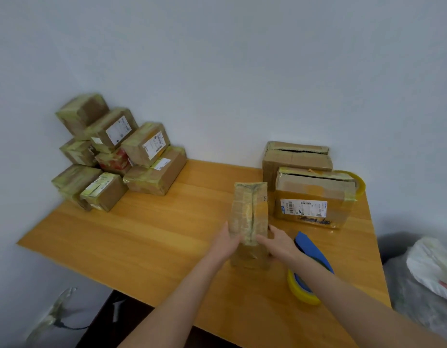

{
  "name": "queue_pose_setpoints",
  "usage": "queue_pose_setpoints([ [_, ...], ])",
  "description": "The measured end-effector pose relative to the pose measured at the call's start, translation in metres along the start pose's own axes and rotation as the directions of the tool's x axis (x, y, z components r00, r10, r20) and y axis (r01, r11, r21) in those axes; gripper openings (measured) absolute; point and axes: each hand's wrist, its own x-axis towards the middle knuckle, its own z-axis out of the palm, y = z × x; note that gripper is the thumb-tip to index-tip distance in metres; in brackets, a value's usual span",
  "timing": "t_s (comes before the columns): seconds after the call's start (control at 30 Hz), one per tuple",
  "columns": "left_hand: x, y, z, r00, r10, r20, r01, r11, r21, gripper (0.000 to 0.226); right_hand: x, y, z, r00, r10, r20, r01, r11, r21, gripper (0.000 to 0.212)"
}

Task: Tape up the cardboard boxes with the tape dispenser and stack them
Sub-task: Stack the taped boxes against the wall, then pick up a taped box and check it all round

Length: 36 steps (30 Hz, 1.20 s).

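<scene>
From the head camera, a tall narrow cardboard box (250, 214) stands on end on the wooden table (154, 234), its faces already wrapped in yellowish tape with a seam running down the side that faces the camera. Both hands are on this box: the left hand (227, 241) clasps its left edge low down, fingers wrapped onto the near face, and the right hand (280, 243) grasps the right edge at about the same height, thumb on the front. Whether the box's bottom rests fully on the wood or is lifted a touch cannot be told. Just right of the box, partly under the right forearm, lies the tape dispenser (310, 249) — blue body, with a yellow tape roll (301, 290) at its near end. Behind and to the right of the box sits a labelled box (312, 197) whose top flaps show a dark open slit, and beyond that another untaped box (296, 156) against the wall, also gaping along its top. A spare tape roll (358, 180) peeks out further right of these. Well to the left of the box and further back, a stack of taped boxes (117, 151) is piled in the corner — several layers, some bearing white labels. Far right of the box, off the table, is a white bag (430, 267).
</scene>
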Motion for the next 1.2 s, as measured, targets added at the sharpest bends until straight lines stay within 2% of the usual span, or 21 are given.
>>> queue_pose_setpoints([
  [0.07, -0.002, 0.004, -0.003, 0.998, 0.012, -0.055, -0.011, 1.000, 0.001, 0.050, 0.002, -0.009, 0.002, 0.999, -0.038, -0.019, 0.038, 0.999, 0.007, 0.060],
  [0.23, 0.005, 0.014, -0.047, 0.970, 0.070, -0.233, -0.060, 0.997, 0.053, 0.049, 0.010, -0.053, 0.011, 0.986, -0.159, -0.049, 0.162, 0.984, 0.070, 0.061],
  [0.4, 0.029, 0.020, -0.101, 0.942, 0.130, -0.308, -0.119, 0.991, 0.054, 0.047, 0.037, -0.105, 0.024, 0.973, -0.223, -0.051, 0.228, 0.964, 0.137, 0.055],
  [0.63, 0.102, 0.002, -0.193, 0.883, 0.228, -0.410, -0.204, 0.974, 0.102, 0.034, 0.095, -0.191, 0.077, 0.959, -0.231, -0.165, 0.261, 0.946, 0.191, 0.052],
  [0.73, 0.142, -0.022, -0.235, 0.882, 0.259, -0.393, -0.237, 0.966, 0.102, 0.030, 0.125, -0.224, 0.117, 0.955, -0.176, -0.240, 0.223, 0.957, 0.186, 0.044],
  [0.83, 0.173, -0.043, -0.271, 0.907, 0.277, -0.318, -0.254, 0.961, 0.113, 0.027, 0.146, -0.250, 0.150, 0.947, -0.059, -0.315, 0.127, 0.971, 0.200, 0.030],
  [0.97, 0.195, -0.060, -0.299, 0.931, 0.298, -0.211, -0.294, 0.954, 0.054, 0.024, 0.152, -0.267, 0.173, 0.904, 0.071, -0.422, 0.058, 0.957, 0.285, 0.034],
  [1.1, 0.198, -0.069, -0.303, 0.925, 0.359, -0.122, -0.366, 0.929, -0.046, 0.047, 0.140, -0.274, 0.178, 0.862, 0.096, -0.497, 0.054, 0.959, 0.278, 0.025],
  [1.2, 0.183, -0.075, -0.310, 0.914, 0.384, -0.129, -0.392, 0.919, -0.040, 0.046, 0.124, -0.276, 0.188, 0.833, 0.066, -0.550, 0.074, 0.971, 0.228, 0.018],
])
